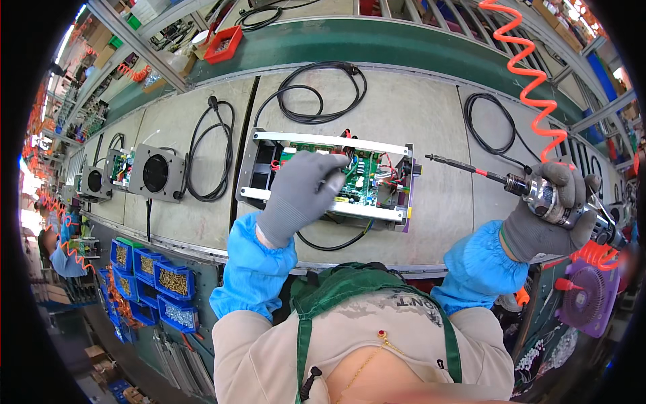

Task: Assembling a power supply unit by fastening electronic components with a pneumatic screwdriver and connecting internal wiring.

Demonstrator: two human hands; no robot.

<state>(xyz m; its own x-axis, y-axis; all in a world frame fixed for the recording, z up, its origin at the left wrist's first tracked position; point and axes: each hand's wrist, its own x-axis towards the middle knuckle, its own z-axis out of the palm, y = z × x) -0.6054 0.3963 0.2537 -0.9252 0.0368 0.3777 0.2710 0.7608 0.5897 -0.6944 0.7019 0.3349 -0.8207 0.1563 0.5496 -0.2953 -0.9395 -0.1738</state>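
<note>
My left hand (303,195), in a grey glove, is over the green circuit board (363,176) of an open device with a metal frame (309,139). Its fingers are curled together above the board; whatever they hold, if anything, is hidden. To the right of the device, my gloved right hand (548,215) grips a pneumatic screwdriver (544,200). The tool's long thin bit (464,165) points left toward the device, apart from it. Red and black wires show at the board's right end. Part of the board is covered by my left hand.
An orange coiled hose (535,81) hangs at the right. Black cables (319,94) lie coiled on the grey worktop (437,236). Leftward stand more devices, one with a fan (156,173). Blue bins (173,280) of screws are lower left; a purple fan (585,296) is lower right.
</note>
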